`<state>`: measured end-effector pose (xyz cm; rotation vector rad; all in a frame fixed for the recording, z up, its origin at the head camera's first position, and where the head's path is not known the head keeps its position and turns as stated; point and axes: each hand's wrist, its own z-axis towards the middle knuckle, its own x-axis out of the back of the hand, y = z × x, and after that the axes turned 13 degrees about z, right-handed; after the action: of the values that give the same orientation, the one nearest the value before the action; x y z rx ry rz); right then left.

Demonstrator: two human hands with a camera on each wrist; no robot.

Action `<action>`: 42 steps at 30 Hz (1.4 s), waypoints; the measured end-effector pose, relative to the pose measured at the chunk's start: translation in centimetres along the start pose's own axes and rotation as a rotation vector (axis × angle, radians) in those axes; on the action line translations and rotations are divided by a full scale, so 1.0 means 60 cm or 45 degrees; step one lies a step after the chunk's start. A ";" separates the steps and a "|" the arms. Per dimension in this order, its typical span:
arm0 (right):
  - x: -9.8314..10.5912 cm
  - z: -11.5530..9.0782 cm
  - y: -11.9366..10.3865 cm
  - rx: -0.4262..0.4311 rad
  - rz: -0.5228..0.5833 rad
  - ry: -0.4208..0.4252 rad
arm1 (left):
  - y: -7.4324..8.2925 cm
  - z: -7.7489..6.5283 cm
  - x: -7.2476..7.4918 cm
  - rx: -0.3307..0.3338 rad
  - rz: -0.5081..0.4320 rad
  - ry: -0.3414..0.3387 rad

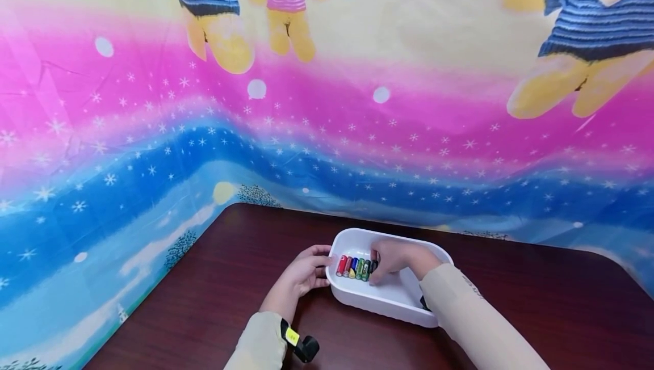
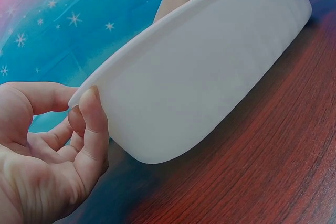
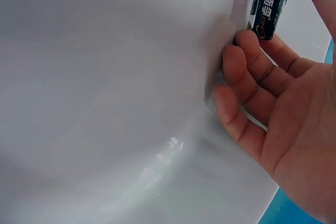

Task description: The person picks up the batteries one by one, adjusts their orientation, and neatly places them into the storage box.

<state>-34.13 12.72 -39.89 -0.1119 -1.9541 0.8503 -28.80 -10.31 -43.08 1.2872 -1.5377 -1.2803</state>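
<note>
A white plastic tub [image 1: 385,305] stands on the dark table. My left hand [image 1: 308,270] pinches its rim at the left end; in the left wrist view that hand [image 2: 52,150] has thumb and fingers at the rim corner. Inside the tub, several batteries stand side by side in a row, from a red battery [image 1: 341,266] at the left to a dark green battery [image 1: 365,270]. At the right end of the row is my right hand [image 1: 390,259]. In the right wrist view that hand [image 3: 294,93] holds a black and gold battery [image 3: 269,11] by its fingertips.
The dark red-brown wooden table [image 1: 204,302] extends around the tub. Behind it hangs a printed cloth [image 1: 357,148] with bears and snowflakes. A black wrist camera [image 1: 305,348] is strapped over the left sleeve. The right forearm [image 1: 470,307] crosses the tub's right end.
</note>
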 end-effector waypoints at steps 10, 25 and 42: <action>0.003 -0.011 0.000 -0.040 0.026 -0.027 | 0.000 0.000 -0.010 0.003 0.009 -0.005; 0.151 -0.152 0.007 0.065 0.184 0.088 | 0.007 -0.009 -0.010 0.001 0.023 -0.029; 0.062 -0.220 0.170 -0.018 0.034 0.209 | 0.002 -0.008 -0.002 -0.007 0.024 -0.026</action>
<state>-28.15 28.73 -39.44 -0.2103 -1.8089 0.8191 -28.32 -10.28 -42.84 1.2572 -1.5555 -1.2886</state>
